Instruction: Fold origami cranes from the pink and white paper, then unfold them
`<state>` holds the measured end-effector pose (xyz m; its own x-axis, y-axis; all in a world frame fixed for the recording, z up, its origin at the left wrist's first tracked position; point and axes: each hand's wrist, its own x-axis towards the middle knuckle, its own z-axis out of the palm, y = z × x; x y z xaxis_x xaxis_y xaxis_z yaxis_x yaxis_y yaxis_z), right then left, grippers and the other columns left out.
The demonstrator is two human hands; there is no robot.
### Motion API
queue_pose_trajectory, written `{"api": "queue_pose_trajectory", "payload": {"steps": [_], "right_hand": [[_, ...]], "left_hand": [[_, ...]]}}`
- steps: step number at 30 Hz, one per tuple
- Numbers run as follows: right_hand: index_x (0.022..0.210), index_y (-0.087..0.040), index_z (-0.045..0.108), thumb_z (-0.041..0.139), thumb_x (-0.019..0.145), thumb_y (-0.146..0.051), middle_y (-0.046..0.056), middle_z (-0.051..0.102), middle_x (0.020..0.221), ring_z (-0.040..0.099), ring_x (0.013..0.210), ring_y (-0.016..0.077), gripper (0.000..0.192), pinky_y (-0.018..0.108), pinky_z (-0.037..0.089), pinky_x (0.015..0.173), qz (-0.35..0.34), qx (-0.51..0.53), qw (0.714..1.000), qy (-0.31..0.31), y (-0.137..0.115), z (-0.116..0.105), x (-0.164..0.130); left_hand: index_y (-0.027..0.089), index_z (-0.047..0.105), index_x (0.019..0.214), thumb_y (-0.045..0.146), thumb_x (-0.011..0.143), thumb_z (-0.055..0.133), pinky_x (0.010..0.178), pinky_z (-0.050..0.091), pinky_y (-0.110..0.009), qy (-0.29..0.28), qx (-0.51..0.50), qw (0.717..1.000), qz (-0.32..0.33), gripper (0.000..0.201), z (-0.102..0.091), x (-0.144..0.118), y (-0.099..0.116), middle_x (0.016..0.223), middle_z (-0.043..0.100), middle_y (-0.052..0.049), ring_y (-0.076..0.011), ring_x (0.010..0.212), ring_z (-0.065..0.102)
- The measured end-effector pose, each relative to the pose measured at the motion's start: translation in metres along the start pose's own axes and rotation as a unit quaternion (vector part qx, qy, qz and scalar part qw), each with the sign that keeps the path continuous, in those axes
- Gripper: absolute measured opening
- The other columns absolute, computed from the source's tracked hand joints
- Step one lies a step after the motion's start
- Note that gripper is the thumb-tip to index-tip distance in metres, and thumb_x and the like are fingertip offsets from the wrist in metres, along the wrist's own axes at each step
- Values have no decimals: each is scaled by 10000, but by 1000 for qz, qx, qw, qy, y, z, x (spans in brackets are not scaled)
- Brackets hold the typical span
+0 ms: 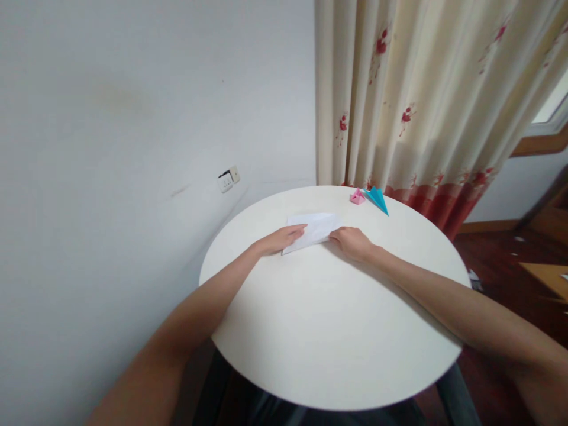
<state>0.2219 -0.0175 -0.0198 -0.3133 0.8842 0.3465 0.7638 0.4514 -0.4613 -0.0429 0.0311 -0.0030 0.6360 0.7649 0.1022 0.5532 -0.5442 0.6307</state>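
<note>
A white sheet of paper (316, 227), folded with a straight near edge, lies on the round white table (328, 319). My left hand (284, 236) rests flat on the paper's left part, fingers stretched out toward the right. At the paper's right end, my right hand (351, 241) has its fingers curled in and closed on the near corner. Its fingertips are partly hidden by the hand itself.
Near the table's far edge sit a small pink folded paper piece (357, 197) and a blue paper plane (377, 200). Behind them hangs a cream curtain (412, 89) with red flowers. A wall socket (226, 181) is on the white wall at the left.
</note>
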Motion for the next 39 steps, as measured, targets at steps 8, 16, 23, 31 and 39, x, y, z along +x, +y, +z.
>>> {"api": "queue_pose_trajectory", "payload": {"steps": [8, 16, 23, 31, 39], "right_hand": [[782, -163, 725, 655, 760, -405, 56, 704, 760, 603, 679, 195, 253, 299, 453, 631, 21, 238, 949, 205, 21, -38, 14], [791, -167, 689, 783, 633, -419, 58, 691, 803, 634, 731, 196, 311, 322, 519, 666, 93, 512, 849, 89, 9, -45, 11], [1045, -198, 622, 708, 722, -300, 34, 670, 815, 588, 618, 114, 349, 215, 471, 524, 160, 563, 803, 109, 8, -40, 13], [882, -157, 642, 653, 731, -211, 97, 692, 860, 607, 628, 127, 160, 218, 476, 522, 244, 522, 812, 91, 13, -31, 11], [773, -156, 662, 588, 759, -240, 75, 689, 788, 604, 640, 137, 113, 241, 472, 562, 208, 381, 896, 92, 18, -11, 11]], "left_hand": [[175, 685, 1128, 538, 742, 667, 1052, 349, -407, 82, -116, 985, 94, 530, -24, -9, 30, 1218, 642, -136, -282, 1181, 555], [117, 688, 1007, 514, 738, 673, 882, 471, -368, 243, -158, 956, 45, 480, -8, 0, 33, 1060, 698, -127, -258, 980, 629], [134, 637, 1066, 486, 859, 521, 818, 479, -313, 374, -96, 922, 27, 425, -28, 8, 5, 1081, 680, -117, -230, 967, 626], [89, 358, 1413, 412, 809, 574, 1025, 348, -401, 240, 241, 914, -223, 718, -55, -7, -64, 1385, 458, -230, -326, 1256, 464], [379, 313, 1452, 710, 832, 317, 1067, 70, -676, 48, 233, 954, -183, 702, 25, 10, -33, 1579, 149, -49, -413, 1430, 73]]}}
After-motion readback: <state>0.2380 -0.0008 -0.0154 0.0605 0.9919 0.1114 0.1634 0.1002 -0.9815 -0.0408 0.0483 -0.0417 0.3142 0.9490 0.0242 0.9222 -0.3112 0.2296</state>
